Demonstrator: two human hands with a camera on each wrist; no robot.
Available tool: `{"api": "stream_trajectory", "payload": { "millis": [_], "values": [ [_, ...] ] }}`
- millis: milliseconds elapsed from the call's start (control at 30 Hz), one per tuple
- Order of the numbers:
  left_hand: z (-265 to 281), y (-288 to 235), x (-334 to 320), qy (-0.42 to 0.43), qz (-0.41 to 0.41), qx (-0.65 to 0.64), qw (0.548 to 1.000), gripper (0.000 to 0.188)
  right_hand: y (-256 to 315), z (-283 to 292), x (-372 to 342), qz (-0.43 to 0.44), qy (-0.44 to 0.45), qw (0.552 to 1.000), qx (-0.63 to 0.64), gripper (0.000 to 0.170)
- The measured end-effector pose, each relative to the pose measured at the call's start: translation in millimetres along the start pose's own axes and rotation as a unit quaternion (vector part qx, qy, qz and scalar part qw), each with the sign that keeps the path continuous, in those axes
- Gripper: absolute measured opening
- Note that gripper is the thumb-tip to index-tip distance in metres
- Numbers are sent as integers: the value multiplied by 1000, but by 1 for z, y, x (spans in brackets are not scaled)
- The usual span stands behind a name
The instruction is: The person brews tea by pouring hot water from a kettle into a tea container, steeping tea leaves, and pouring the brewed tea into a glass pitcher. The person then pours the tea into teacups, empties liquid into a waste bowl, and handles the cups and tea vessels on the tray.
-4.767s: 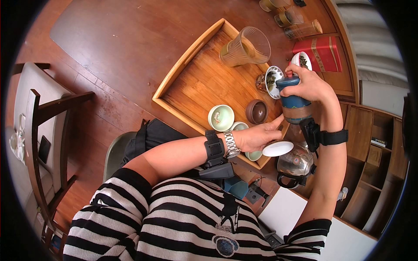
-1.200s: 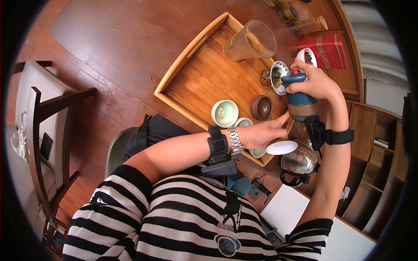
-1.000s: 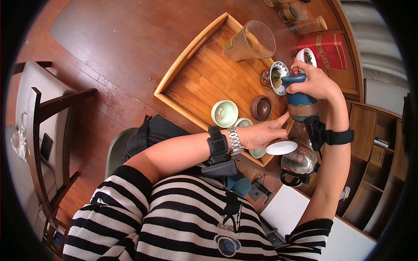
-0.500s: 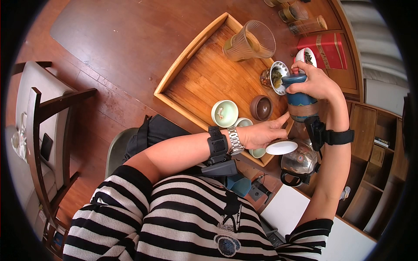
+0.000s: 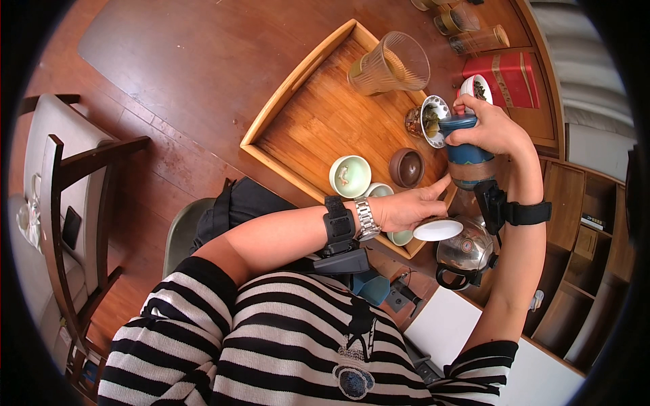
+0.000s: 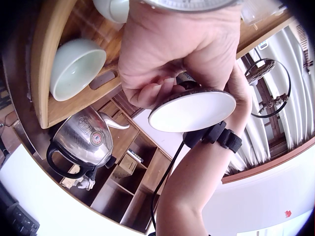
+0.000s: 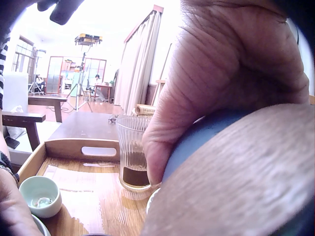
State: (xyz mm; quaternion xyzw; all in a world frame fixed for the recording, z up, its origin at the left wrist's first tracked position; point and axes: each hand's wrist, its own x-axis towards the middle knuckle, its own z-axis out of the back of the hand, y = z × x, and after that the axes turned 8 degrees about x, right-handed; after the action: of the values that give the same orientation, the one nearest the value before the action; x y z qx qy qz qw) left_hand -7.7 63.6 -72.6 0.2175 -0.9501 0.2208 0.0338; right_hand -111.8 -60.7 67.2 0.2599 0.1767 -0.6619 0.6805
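My right hand [image 5: 497,128] grips a blue lidded cup [image 5: 467,154] with a brown band round it, fingers and thumb near its top by a red knob [image 5: 460,108]. The cup's blue top overlaps a white patterned bowl [image 5: 434,122] holding wet leaves and something yellowish. My left hand [image 5: 406,208] pinches a round lid [image 6: 192,113], its white face turned outward and its other side dark. The left forefinger points at the cup's lower part. In the right wrist view the brown band [image 7: 246,182] fills the lower right, hiding the bowl's leaves.
A wooden tray [image 5: 298,91] carries a ribbed glass pitcher [image 5: 389,64] of yellow-brown liquid, a brown cup [image 5: 407,168] and pale green cups [image 5: 350,177]. A steel kettle [image 5: 466,250] stands close by the left hand. Behind are a red box [image 5: 504,78] and a white bowl of dry leaves [image 5: 476,86].
Compared with the oldest frame, a yellowish patch shows among the leaves in the patterned bowl. The view has shifted slightly; both hands keep nearly the same pose and hold the same things.
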Motion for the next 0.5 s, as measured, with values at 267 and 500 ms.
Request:
{"api": "stream_trajectory", "payload": {
  "millis": [267, 500],
  "values": [
    [2, 2, 1, 9, -4, 1, 1000, 76, 3, 0, 0, -4, 3, 1000, 0, 59],
    [1, 1, 0, 4, 1, -4, 1000, 76, 3, -1, 0, 2, 4, 1000, -5, 61]
  ]
}}
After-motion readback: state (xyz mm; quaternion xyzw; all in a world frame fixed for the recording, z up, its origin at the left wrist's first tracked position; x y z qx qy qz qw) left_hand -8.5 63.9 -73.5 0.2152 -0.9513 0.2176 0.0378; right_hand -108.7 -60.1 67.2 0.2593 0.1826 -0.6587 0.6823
